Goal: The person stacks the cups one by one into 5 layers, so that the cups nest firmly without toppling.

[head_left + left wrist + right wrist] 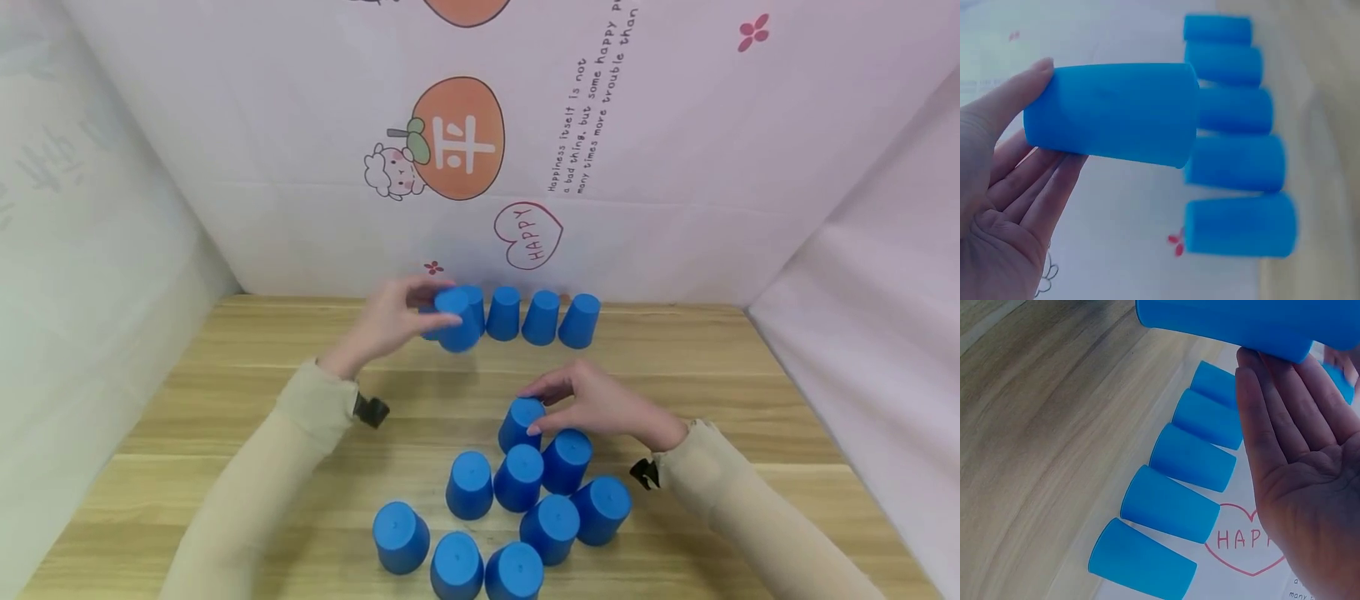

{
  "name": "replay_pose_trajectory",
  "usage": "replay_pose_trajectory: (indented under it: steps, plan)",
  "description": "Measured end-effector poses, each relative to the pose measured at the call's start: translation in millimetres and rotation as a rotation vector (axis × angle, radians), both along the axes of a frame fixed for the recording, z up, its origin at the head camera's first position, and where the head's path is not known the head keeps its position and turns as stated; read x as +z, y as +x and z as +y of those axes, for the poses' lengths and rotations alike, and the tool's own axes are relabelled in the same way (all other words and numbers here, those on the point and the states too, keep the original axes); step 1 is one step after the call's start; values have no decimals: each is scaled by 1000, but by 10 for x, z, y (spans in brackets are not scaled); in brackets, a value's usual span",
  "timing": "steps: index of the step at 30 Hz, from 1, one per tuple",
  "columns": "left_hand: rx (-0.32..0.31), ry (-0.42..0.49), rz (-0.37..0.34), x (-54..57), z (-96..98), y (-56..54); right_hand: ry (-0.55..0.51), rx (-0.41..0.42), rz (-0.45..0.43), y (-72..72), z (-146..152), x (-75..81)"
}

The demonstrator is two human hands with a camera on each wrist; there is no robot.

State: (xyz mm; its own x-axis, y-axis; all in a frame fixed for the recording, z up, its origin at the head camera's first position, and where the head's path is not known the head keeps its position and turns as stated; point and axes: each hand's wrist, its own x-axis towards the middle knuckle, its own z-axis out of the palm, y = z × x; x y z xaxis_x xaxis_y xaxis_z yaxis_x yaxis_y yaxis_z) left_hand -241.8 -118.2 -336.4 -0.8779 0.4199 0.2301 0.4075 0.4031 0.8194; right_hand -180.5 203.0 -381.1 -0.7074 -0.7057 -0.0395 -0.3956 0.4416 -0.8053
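My left hand [386,325] holds an upside-down blue cup [457,323] between thumb and fingers, in front of the left end of a back row of matching cups. In the left wrist view the thumb presses one side of this cup [1113,112] near its base, fingers along the other. Nearer the middle of the table, my right hand [596,402] pinches another inverted blue cup [519,427], thumb on the near side and fingers behind. The right wrist view shows its fingers [1285,394] against a cup wall at the top.
The back row of inverted cups [503,315] stands along the foot of the printed white backdrop [322,225]. Several more inverted cups [470,487] stand in a loose cluster near the front of the wooden table [187,417]. White cloth [892,300] hangs at both sides.
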Motion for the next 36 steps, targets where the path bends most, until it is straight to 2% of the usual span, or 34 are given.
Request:
replay_pose_trajectory:
  steps: [2, 4, 8, 11, 16, 23, 27, 30, 33, 36]
  plan:
    - [36, -5, 28, 90, -1, -144, 0, -1, -1, 1, -5, -1]
    - [73, -26, 54, 132, 11, -280, 1, -3, -2, 1, -7, -3]
    - [145, -71, 58, 133, 46, -483, 8, -5, 3, -4, -18, -17]
    - [185, -91, 58, 110, 63, -587, 5, 3, 7, -11, -32, -29]
    - [216, -121, 64, 83, 70, -691, -9, 12, -3, -19, -53, -39]
    - [216, -151, 51, 73, 87, -741, -7, 0, -18, -18, -59, -34]
    - [215, -159, 57, 84, 104, -717, -14, 1, -24, -22, -46, -40]
    - [193, -164, 98, 123, 129, -613, -12, -3, -22, -22, -24, -40]
    - [142, -175, 169, 164, 162, -414, -9, -7, -21, -17, -5, -36]
    - [51, -173, 206, 136, 191, -150, -11, -7, -20, -14, 7, -37]
